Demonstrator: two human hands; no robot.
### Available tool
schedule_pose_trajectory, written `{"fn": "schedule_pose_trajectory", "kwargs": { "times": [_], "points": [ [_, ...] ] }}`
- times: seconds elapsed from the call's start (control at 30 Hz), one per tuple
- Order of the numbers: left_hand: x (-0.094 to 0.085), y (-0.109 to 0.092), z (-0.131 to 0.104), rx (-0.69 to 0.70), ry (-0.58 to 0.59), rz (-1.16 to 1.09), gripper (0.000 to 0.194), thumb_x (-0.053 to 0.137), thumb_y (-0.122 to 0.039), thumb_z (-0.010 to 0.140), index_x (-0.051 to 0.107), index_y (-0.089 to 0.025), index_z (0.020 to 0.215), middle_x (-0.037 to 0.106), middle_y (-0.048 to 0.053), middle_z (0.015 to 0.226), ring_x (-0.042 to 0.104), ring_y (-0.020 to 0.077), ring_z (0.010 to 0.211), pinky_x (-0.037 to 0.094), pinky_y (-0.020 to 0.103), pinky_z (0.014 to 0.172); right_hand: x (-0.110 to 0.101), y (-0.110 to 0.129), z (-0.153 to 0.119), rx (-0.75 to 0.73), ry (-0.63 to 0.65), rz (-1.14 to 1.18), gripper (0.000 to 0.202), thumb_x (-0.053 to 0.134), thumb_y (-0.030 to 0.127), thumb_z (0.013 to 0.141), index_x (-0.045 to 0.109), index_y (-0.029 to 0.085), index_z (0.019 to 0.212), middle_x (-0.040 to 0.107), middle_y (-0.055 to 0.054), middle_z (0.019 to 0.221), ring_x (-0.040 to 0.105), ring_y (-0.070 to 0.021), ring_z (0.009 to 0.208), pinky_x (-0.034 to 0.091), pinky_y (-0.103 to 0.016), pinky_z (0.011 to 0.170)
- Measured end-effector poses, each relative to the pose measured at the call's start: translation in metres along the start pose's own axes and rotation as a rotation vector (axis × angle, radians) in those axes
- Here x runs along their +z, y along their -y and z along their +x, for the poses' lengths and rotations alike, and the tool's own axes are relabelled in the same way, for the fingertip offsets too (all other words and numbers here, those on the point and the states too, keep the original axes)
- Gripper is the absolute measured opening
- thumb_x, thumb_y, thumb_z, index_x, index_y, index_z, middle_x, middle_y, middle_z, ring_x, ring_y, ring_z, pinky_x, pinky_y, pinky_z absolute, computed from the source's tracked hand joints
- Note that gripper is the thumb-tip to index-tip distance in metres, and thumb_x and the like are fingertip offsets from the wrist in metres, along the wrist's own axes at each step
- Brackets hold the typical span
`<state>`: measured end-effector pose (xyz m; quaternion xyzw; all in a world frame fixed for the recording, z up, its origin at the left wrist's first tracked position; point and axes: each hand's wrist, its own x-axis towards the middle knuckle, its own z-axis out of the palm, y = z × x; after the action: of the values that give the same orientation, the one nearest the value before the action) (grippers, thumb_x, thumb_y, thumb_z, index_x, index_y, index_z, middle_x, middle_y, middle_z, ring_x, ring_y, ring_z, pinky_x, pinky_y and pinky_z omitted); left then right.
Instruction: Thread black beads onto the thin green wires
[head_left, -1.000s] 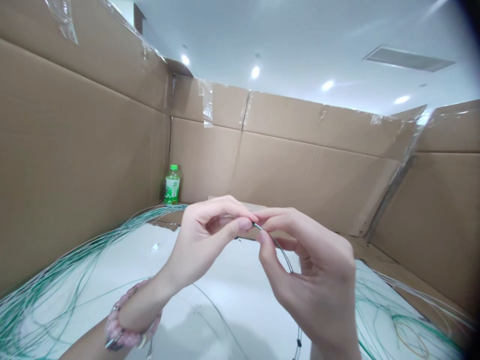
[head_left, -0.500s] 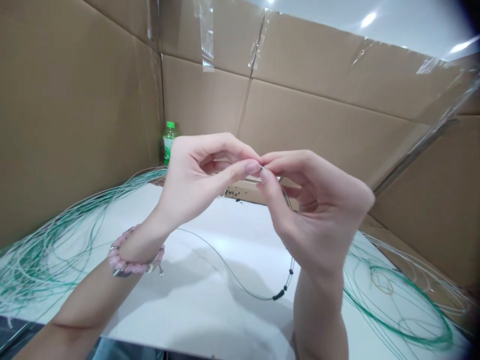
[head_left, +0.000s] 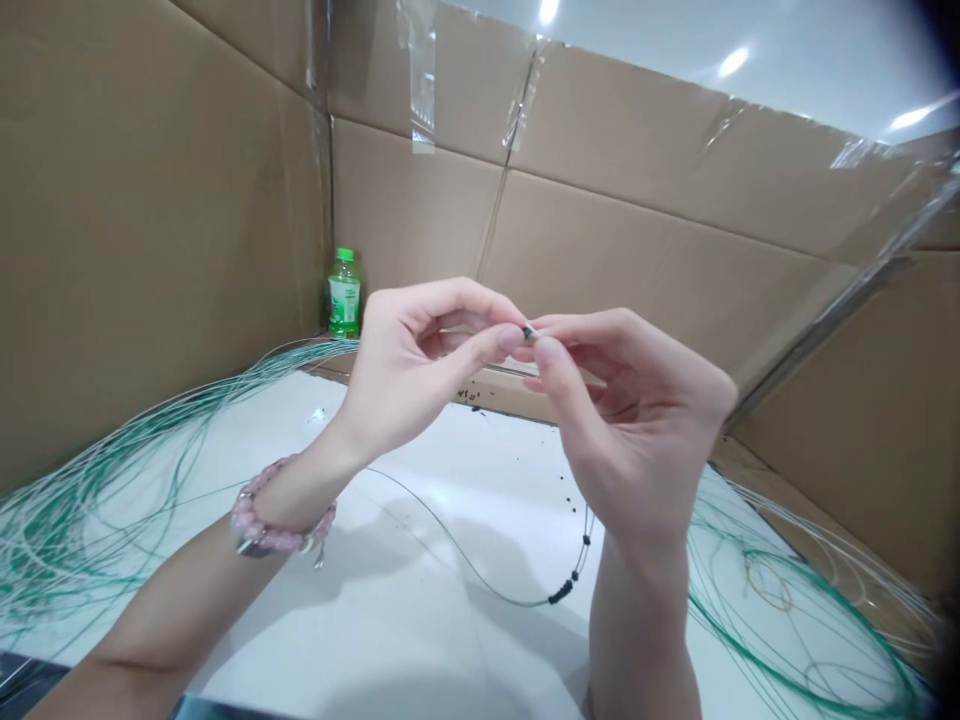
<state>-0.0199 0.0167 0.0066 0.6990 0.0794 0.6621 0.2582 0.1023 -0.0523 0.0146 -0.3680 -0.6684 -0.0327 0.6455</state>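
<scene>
Both my hands are raised over the table, fingertips meeting. My left hand point(head_left: 431, 365) pinches a tiny dark-and-pale piece point(head_left: 529, 332) between thumb and forefinger; its kind is too small to make out. From the other side, my right hand point(head_left: 630, 400) pinches at the same piece, its thumb just below. A thin dark cord point(head_left: 465, 555) curves below my hands, with a cluster of black beads or knots point(head_left: 562, 591) on it, and rises behind my right hand, where it is hidden. A pink bead bracelet point(head_left: 277, 510) circles my left wrist.
Green and white strands point(head_left: 112, 500) lie heaped at the left of the white tabletop point(head_left: 390, 620). More green coils point(head_left: 810, 640) lie at the right. A green-capped bottle point(head_left: 344, 295) stands in the back left corner. Cardboard walls point(head_left: 660, 240) enclose the table.
My hands have shifted slightly, and the small dark-and-pale piece now shows more between the fingertips. The view has moved a little, uncovering the whole bottle.
</scene>
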Motion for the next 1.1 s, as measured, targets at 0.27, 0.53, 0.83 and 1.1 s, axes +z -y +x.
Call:
{"fn": "schedule_pose_trajectory", "kwargs": {
  "times": [0.27, 0.53, 0.83, 1.1],
  "points": [
    [-0.001, 0.0, -0.003, 0.045, 0.013, 0.074, 0.003, 0.068, -0.019, 0.078, 0.067, -0.016, 0.077, 0.068, -0.001, 0.073, 0.065, 0.0078, 0.064, 0.055, 0.013, 0.055, -0.005, 0.006, -0.002, -0.019, 0.024, -0.13, 0.015, 0.06, 0.004, 0.075, 0.062, 0.019, 0.074, 0.067, 0.003, 0.079, 0.063, -0.0094, 0.069, 0.061, -0.021, 0.057],
    [0.0, 0.0, -0.004, 0.066, 0.043, 0.081, 0.004, 0.066, -0.019, 0.08, 0.067, -0.016, 0.077, 0.067, 0.0, 0.074, 0.066, 0.0109, 0.069, 0.057, 0.017, 0.058, -0.009, 0.0, -0.004, -0.08, 0.07, -0.279, 0.015, 0.057, 0.005, 0.076, 0.061, 0.02, 0.075, 0.065, 0.003, 0.078, 0.062, -0.0098, 0.069, 0.055, -0.02, 0.052],
    [0.0, 0.006, -0.003, 0.149, 0.117, 0.174, 0.005, 0.065, -0.015, 0.08, 0.066, -0.02, 0.079, 0.068, -0.002, 0.075, 0.063, 0.0093, 0.069, 0.053, 0.018, 0.059, -0.018, 0.001, -0.001, -0.084, 0.194, -0.431, 0.016, 0.052, 0.005, 0.078, 0.059, 0.018, 0.072, 0.062, -0.001, 0.074, 0.059, -0.0113, 0.064, 0.051, -0.024, 0.054],
    [-0.005, 0.004, -0.001, 0.363, 0.172, 0.333, 0.007, 0.063, -0.012, 0.081, 0.064, -0.019, 0.081, 0.066, -0.001, 0.076, 0.061, 0.009, 0.068, 0.051, 0.021, 0.06, -0.019, 0.003, 0.001, -0.111, 0.155, -0.464, 0.015, 0.056, 0.006, 0.077, 0.063, 0.018, 0.072, 0.063, 0.0, 0.072, 0.056, -0.0104, 0.059, 0.046, -0.023, 0.049]
  ]
}}
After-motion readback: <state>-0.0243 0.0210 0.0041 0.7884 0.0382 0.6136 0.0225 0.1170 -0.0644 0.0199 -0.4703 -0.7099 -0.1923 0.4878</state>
